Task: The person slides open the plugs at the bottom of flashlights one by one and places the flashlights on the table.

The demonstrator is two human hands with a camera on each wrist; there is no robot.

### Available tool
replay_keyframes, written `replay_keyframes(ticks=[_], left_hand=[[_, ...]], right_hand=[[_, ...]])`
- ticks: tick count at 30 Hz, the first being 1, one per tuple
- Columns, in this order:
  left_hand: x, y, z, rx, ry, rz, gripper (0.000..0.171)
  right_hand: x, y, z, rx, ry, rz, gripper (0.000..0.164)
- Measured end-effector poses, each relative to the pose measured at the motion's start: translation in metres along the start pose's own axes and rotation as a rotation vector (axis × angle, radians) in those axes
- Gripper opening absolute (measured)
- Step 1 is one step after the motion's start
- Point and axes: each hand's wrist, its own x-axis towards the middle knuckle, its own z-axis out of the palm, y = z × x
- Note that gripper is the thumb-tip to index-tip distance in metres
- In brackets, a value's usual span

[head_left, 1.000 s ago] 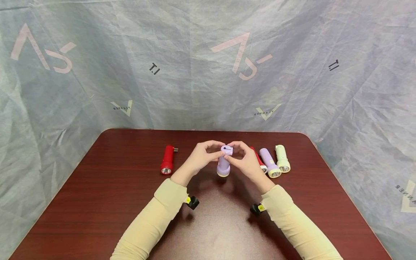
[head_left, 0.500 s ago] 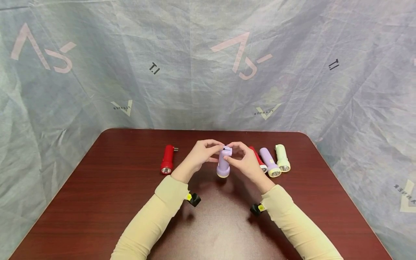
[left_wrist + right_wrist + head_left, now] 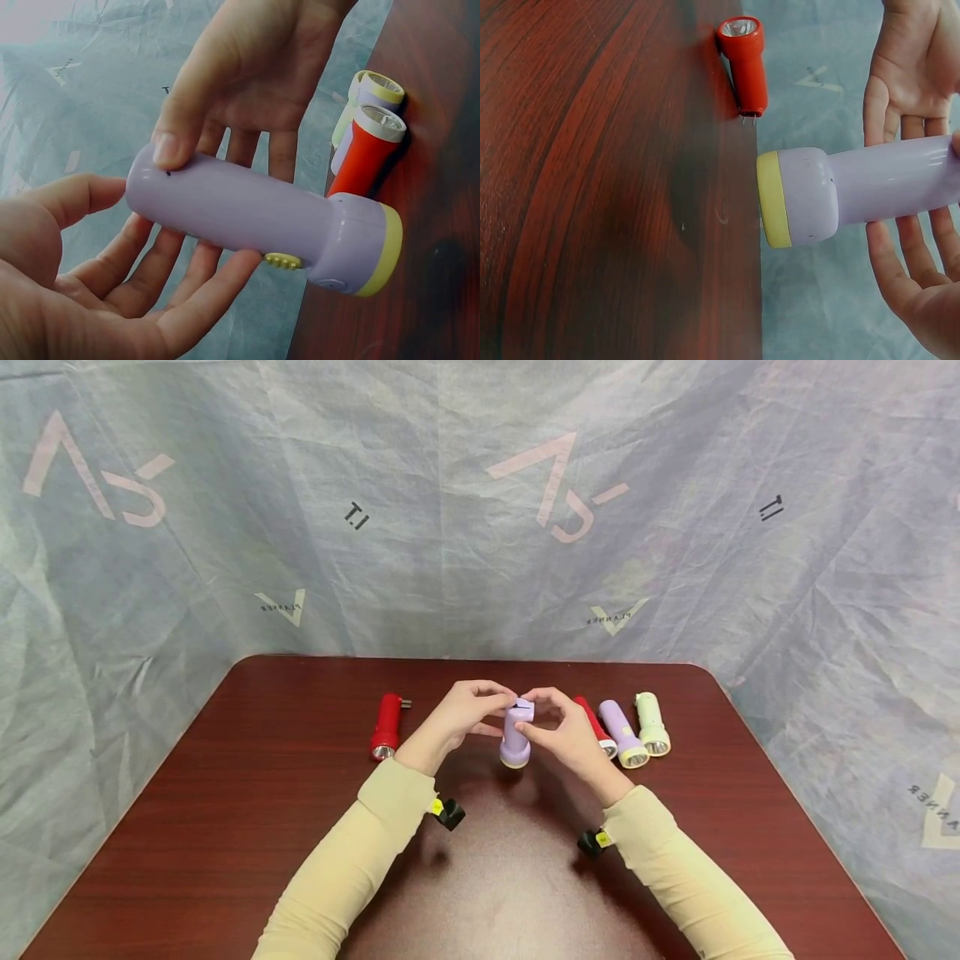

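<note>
In the head view a purple flashlight [image 3: 514, 745] is held between both hands over the middle of the table, yellow-rimmed lens end down and tail up. My right hand [image 3: 568, 729] pinches it near the tail, its thumb [image 3: 171, 150] pressed on the body. My left hand [image 3: 459, 714] holds it from the other side, with the thumb tip at the tail end and fingertips along the body. One left fingertip is right beside the yellow switch [image 3: 282, 261]. A dark slit [image 3: 522, 707] shows at the tail in the head view.
On the dark red table [image 3: 225, 827] a red flashlight [image 3: 387, 727] with metal plug prongs lies to the left. To the right lie another red flashlight [image 3: 606, 745], partly behind my right hand, a second purple one [image 3: 619, 727] and a pale green one [image 3: 651, 723]. Grey cloth [image 3: 450, 568] hangs behind.
The left thumb has moved off the front of the flashlight up toward its tail. The flashlight's tail has turned slightly; my right hand stays nearly in place.
</note>
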Motion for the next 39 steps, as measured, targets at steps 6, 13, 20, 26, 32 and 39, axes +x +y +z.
replay_keyframes(ticks=[6, 13, 20, 26, 32, 39], left_hand=[[-0.001, 0.002, 0.000, 0.017, 0.004, -0.010, 0.023], [0.000, 0.001, 0.004, 0.037, 0.039, -0.013, 0.020], [0.000, 0.000, 0.006, 0.023, 0.071, -0.009, 0.020], [-0.001, 0.000, 0.007, 0.036, 0.089, 0.009, 0.019], [-0.003, 0.000, 0.009, 0.033, 0.102, 0.025, 0.019], [-0.005, -0.001, 0.011, 0.046, 0.128, 0.035, 0.018]], right_hand=[[0.000, 0.001, 0.001, -0.016, 0.000, -0.020, 0.036], [-0.001, 0.003, 0.000, -0.013, 0.009, -0.026, 0.036], [-0.001, 0.005, 0.000, -0.013, 0.010, -0.005, 0.037], [0.000, 0.005, 0.000, -0.042, 0.017, -0.011, 0.037], [0.000, 0.006, 0.000, -0.053, 0.018, -0.016, 0.037], [0.000, 0.007, 0.000, -0.052, 0.005, -0.031, 0.036]])
